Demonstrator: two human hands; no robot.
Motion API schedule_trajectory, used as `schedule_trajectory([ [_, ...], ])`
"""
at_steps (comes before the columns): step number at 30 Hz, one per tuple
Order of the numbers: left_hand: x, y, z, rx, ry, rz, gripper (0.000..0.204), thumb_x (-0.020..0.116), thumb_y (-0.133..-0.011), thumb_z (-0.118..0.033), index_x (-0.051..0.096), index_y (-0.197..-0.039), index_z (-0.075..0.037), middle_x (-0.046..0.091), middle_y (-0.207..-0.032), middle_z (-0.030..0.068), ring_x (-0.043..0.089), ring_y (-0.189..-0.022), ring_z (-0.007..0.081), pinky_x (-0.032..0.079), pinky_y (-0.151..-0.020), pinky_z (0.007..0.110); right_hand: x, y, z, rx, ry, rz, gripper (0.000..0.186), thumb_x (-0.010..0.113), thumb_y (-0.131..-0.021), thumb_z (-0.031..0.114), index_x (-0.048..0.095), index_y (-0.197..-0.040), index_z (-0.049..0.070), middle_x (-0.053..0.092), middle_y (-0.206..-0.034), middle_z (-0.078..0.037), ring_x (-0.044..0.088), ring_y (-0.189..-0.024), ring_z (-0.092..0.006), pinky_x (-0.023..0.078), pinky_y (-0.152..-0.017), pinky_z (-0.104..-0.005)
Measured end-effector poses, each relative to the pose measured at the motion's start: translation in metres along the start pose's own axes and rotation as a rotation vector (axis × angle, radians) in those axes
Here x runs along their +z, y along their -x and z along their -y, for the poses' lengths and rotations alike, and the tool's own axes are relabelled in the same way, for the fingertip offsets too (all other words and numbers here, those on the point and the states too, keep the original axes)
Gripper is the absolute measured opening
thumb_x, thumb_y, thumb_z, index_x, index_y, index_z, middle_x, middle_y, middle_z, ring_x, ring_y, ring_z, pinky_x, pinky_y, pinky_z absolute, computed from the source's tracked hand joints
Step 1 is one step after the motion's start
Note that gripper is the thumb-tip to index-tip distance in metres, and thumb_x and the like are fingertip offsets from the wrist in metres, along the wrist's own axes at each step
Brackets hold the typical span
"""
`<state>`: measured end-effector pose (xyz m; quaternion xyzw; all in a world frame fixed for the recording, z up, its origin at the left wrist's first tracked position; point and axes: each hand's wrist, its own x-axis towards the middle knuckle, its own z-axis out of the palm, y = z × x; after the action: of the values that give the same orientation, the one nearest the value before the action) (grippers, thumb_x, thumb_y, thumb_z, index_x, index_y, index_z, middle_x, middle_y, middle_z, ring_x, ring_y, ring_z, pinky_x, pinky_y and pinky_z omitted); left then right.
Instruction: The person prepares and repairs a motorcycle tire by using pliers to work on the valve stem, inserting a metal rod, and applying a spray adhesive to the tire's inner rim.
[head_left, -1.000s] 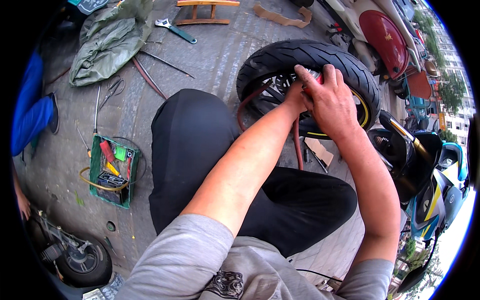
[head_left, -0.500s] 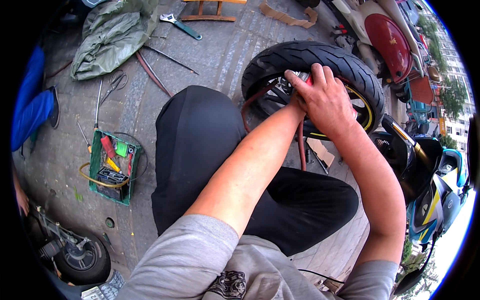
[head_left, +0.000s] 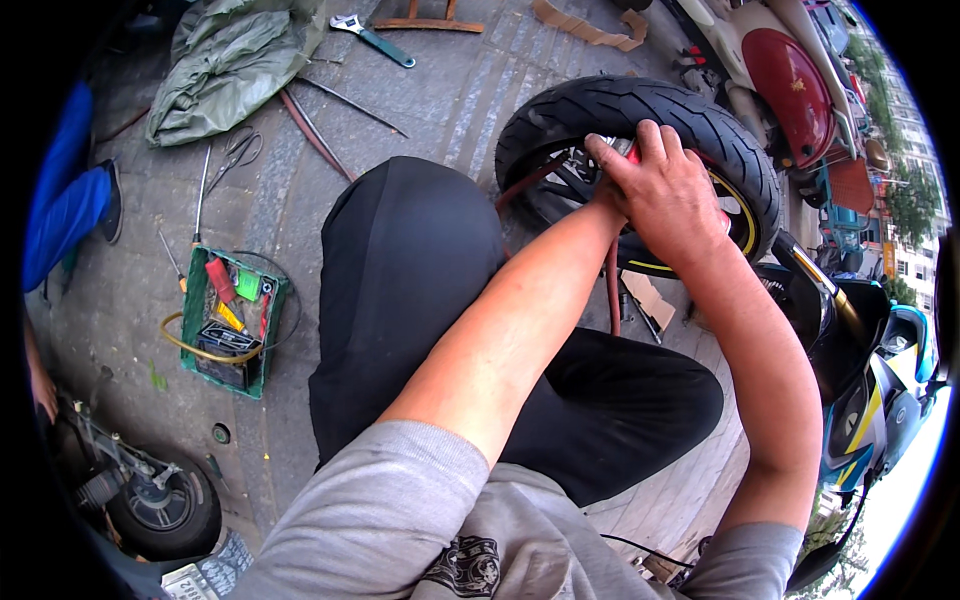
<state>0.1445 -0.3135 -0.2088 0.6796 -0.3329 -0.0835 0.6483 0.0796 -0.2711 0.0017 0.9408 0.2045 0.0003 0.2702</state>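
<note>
A motorcycle wheel with a black treaded tyre and yellow-edged rim stands in front of me, beyond my knees. My right hand is closed over a red and silver object at the wheel's hub side; its kind is mostly hidden. My left forearm reaches in under the right hand. The left hand itself lies behind the right one, so its fingers do not show. A reddish-brown hose hangs below the hands, and part of a similar hose crosses the wheel's opening.
To my left sits a green tool crate with tools and a yellow hose. An adjustable wrench, scissors and a green tarp lie farther off. Motorcycles stand at right; a small wheel is lower left.
The whole view has shifted slightly, so the wheel and hands appear a little farther right. My right hand keeps its grip on the red and silver object, with little change in pose.
</note>
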Motion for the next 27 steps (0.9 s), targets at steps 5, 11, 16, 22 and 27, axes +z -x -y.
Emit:
schedule_trajectory([
  [5, 0.004, -0.001, -0.001, -0.006, -0.01, -0.001, 0.052, 0.06, -0.106, -0.032, 0.052, -0.155, -0.016, 0.053, -0.161, 0.0138, 0.051, -0.148, 0.0293, 0.042, -0.122, 0.041, 0.004, 0.011, -0.004, 0.053, -0.035, -0.031, 0.064, 0.075, -0.092, 0.019, 0.055, -0.152, 0.03, 0.057, -0.13, -0.016, 0.059, -0.12, -0.0328, 0.057, -0.089, -0.0437],
  [11, 0.008, -0.001, -0.004, -0.021, -0.025, -0.02, 0.052, 0.06, -0.106, -0.032, 0.053, -0.155, -0.016, 0.055, -0.16, 0.0137, 0.053, -0.147, 0.0298, 0.043, -0.121, 0.041, 0.009, 0.03, -0.012, 0.139, -0.077, -0.042, 0.072, 0.081, -0.089, 0.024, 0.054, -0.156, 0.031, 0.055, -0.131, -0.018, 0.058, -0.119, -0.0346, 0.055, -0.092, -0.0446],
  [16, -0.002, 0.002, -0.007, -0.065, -0.08, -0.081, 0.051, 0.065, -0.101, -0.031, 0.059, -0.144, -0.005, 0.07, -0.135, 0.0241, 0.068, -0.127, 0.0416, 0.055, -0.107, 0.047, 0.01, 0.048, -0.017, 0.246, -0.097, -0.101, 0.071, 0.082, -0.091, 0.022, 0.054, -0.156, 0.03, 0.054, -0.127, -0.019, 0.058, -0.115, -0.0361, 0.054, -0.095, -0.0459],
  [22, -0.008, 0.005, -0.045, -0.388, 0.21, -0.138, 0.052, 0.058, -0.101, -0.028, 0.059, -0.144, 0.001, 0.07, -0.134, 0.0303, 0.068, -0.125, 0.0457, 0.054, -0.108, 0.049, 0.013, 0.097, -0.03, 0.413, -0.19, -0.198, 0.072, 0.083, -0.092, 0.022, 0.054, -0.157, 0.029, 0.053, -0.128, -0.02, 0.059, -0.114, -0.0381, 0.054, -0.097, -0.0459],
  [27, -0.021, -0.001, -0.029, -0.454, 0.232, -0.141, 0.025, 0.061, -0.103, -0.028, 0.065, -0.12, -0.011, 0.07, -0.087, 0.0069, 0.066, -0.068, 0.0195, 0.053, -0.06, 0.039, 0.008, 0.157, -0.055, 0.708, -0.329, -0.356, 0.078, 0.082, -0.096, 0.023, 0.045, -0.164, 0.025, 0.053, -0.132, -0.02, 0.06, -0.119, -0.0407, 0.052, -0.105, -0.0495],
])
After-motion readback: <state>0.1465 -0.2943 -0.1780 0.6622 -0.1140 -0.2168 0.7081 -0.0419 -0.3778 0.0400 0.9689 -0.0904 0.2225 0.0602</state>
